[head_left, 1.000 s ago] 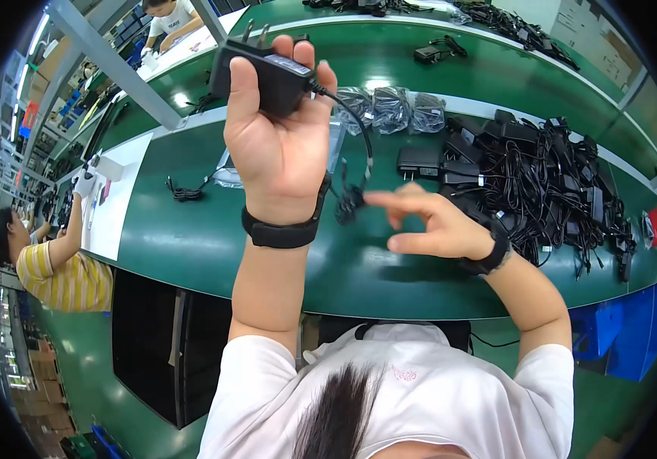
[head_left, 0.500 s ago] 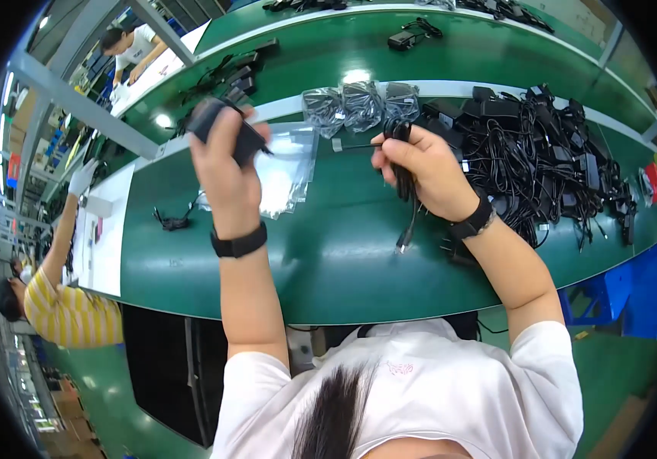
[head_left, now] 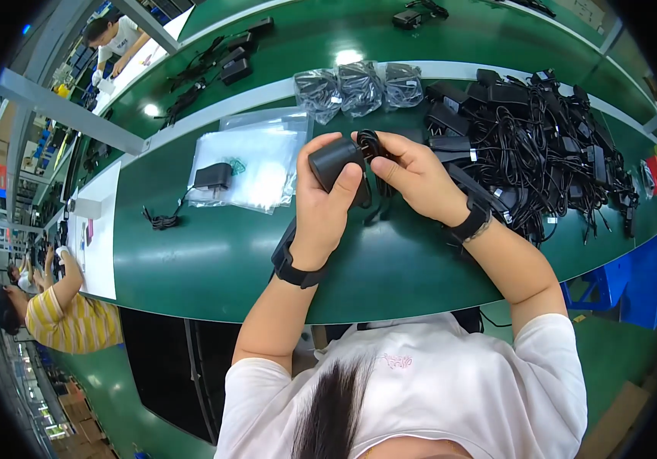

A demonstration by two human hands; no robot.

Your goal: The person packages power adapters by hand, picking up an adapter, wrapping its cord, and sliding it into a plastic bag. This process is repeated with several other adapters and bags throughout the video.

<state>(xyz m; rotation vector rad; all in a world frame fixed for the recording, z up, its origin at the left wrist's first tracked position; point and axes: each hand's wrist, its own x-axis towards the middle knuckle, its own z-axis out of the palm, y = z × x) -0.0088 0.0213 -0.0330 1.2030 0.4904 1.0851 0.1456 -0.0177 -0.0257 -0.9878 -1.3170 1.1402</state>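
A black power adapter [head_left: 335, 162] is in my left hand [head_left: 319, 210], with the fingers wrapped round its body. Close beside it, my right hand [head_left: 424, 180] pinches a bundled black cable [head_left: 369, 144], whose lower part hangs down between the hands. The two hands nearly meet above the green bench. To their left, another black adapter [head_left: 212, 177] lies on a stack of clear plastic bags [head_left: 271, 145]. Its coiled cord [head_left: 162, 220] rests on the bench top nearby.
A large heap of black adapters and cables [head_left: 512, 145] covers the bench's right side. Three bagged items [head_left: 360, 88] stand in a row along the rail. More adapters [head_left: 235, 61] lie on the far surface. Other people work at the left; one wears a striped shirt [head_left: 76, 317].
My left hand has brought the adapter right and slightly down, next to the cable in my right hand. The adapter on the bags is now uncovered. The striped-shirt person's arm has come down.
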